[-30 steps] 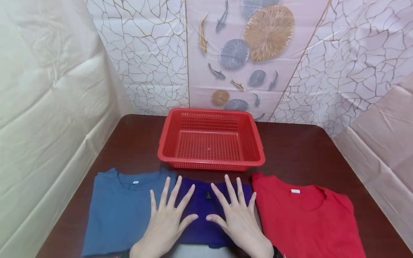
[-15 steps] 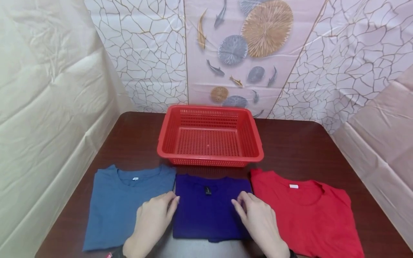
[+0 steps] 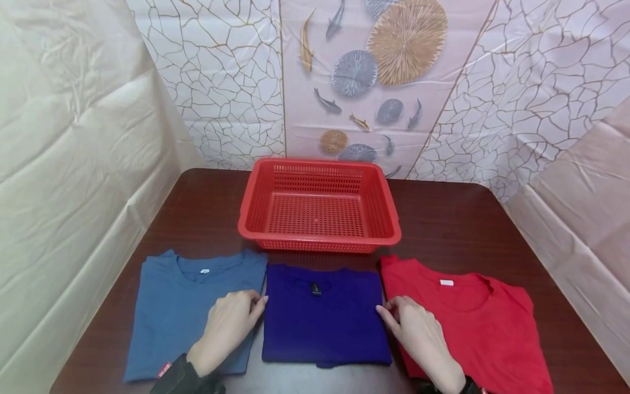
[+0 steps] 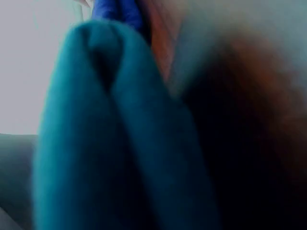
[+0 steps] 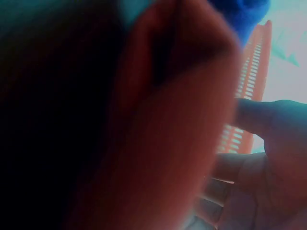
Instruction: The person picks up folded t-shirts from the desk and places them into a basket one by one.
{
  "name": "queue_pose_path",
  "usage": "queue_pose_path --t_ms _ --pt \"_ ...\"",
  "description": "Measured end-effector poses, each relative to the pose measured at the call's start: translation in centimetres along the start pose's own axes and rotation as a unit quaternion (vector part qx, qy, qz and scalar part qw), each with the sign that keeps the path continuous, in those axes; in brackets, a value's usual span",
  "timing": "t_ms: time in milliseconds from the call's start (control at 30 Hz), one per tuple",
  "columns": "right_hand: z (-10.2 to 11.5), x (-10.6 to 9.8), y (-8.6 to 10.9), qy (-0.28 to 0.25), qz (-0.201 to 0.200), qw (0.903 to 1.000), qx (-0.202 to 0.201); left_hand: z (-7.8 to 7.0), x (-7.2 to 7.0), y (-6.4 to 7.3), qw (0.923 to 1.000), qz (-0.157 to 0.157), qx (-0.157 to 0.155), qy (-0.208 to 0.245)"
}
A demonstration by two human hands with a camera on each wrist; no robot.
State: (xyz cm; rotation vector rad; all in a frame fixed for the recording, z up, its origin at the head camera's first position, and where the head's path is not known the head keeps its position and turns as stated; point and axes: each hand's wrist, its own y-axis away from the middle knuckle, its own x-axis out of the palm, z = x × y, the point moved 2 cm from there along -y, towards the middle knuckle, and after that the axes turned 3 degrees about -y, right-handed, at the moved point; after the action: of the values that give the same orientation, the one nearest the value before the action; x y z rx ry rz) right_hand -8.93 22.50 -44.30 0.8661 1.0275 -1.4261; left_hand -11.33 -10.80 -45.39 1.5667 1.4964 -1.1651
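Note:
A folded navy-blue T-shirt lies in the middle, between a folded steel-blue T-shirt and a folded red T-shirt. My left hand is over the steel-blue shirt, its bent fingers and thumb by the navy shirt's left edge. Over the red shirt's near left part, my right hand has its loosely bent fingers at the navy shirt's right edge. In the right wrist view, the right hand shows thumb and fingers apart, fingertips hidden behind red cloth. Teal-looking cloth fills much of the left wrist view.
A red perforated plastic basket stands behind the shirts, with nothing in it. The dark wooden table is enclosed by patterned cloth at the back and pale cloth on both sides.
Both hands were spread flat over the middle, then drew apart with fingers bending. The right hand has since moved right to the navy shirt's edge; the left has shifted slightly left.

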Motion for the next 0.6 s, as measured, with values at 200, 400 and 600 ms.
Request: queue_pose_path --t_ms 200,400,600 --pt "0.3 0.9 -1.1 -0.063 0.080 0.9946 0.021 -0.4 0.9 -0.9 0.9957 0.060 -0.002 0.070" --pt "0.5 1.3 -1.6 -0.175 0.132 0.9749 0.036 -0.8 1.8 -1.1 0.9375 0.164 -0.035 0.305" --pt "0.7 1.9 -1.4 -0.479 0.271 0.8239 0.134 -0.8 2.8 -0.9 0.7887 0.295 -0.120 0.526"
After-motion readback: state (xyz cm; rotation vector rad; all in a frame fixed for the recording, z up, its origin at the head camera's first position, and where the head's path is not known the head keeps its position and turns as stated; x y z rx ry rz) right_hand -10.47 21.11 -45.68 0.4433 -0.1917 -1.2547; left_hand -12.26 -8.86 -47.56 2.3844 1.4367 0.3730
